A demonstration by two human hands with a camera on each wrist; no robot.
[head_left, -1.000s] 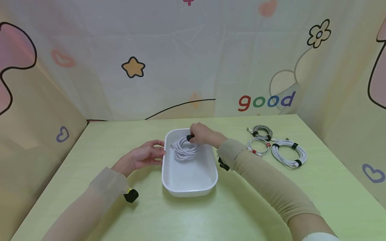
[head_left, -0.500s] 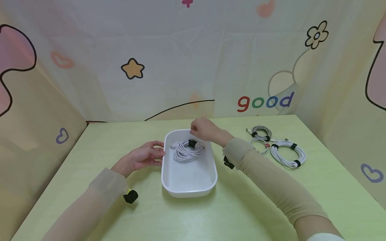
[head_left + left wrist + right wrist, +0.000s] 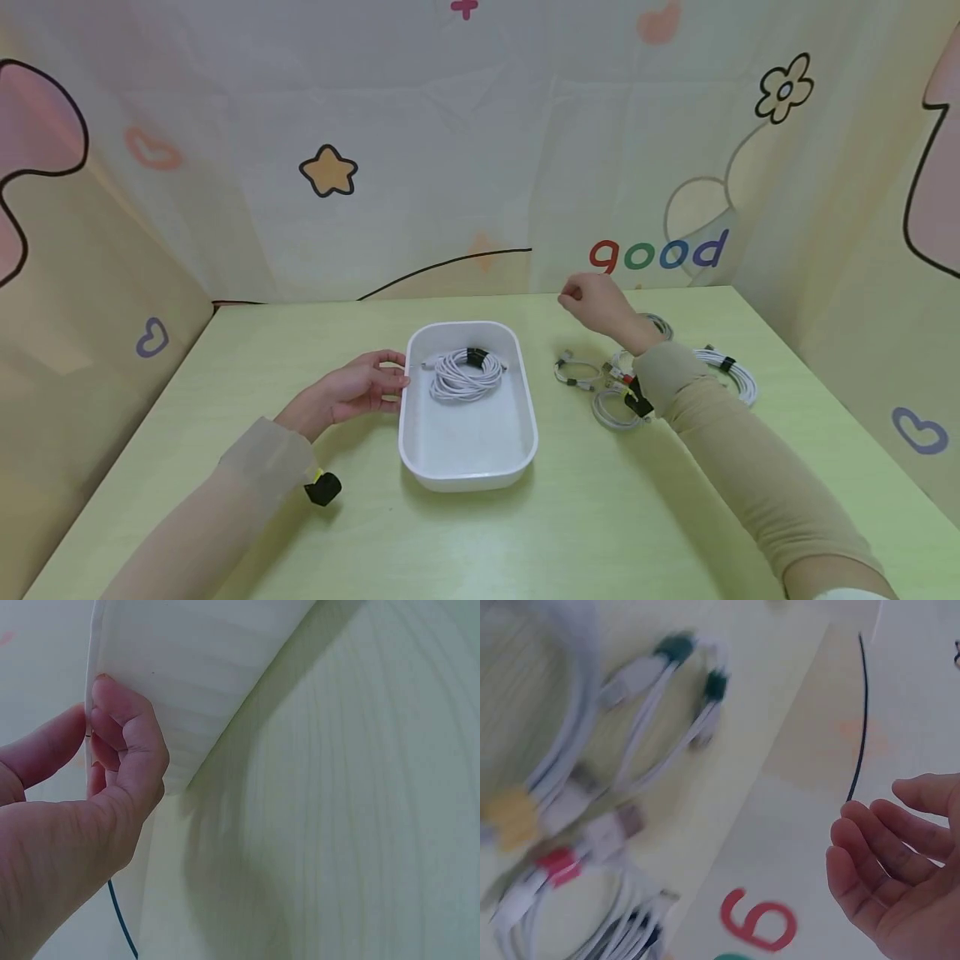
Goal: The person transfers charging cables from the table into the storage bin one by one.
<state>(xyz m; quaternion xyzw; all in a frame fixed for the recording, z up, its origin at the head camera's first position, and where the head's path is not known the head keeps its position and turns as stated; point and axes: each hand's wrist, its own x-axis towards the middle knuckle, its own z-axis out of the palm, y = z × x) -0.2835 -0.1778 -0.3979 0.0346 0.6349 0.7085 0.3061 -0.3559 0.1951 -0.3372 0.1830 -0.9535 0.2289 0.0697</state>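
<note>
My left hand (image 3: 352, 389) holds the left rim of a white plastic bin (image 3: 468, 479), its thumb at the edge and its curled fingers against the outer wall, as the left wrist view shows. Inside the bin, toward the back, lies a coiled white cable (image 3: 463, 379) with a black strap around it. To the right of the bin my right hand (image 3: 603, 307) hovers over the back of the table. Its fingers (image 3: 870, 847) hang loosely curled in the right wrist view and hold nothing.
Several coiled cables lie right of the bin: a small white cable (image 3: 577, 371), a grey-white coil (image 3: 615, 412) and a larger white coil (image 3: 738, 379), partly hidden under the right arm. A printed curtain (image 3: 420, 167) hangs behind the table (image 3: 465, 550).
My right hand has let go of the coiled cable in the bin, risen and moved right over the other cables, uncovering some of them. The left hand has stayed at the bin.
</note>
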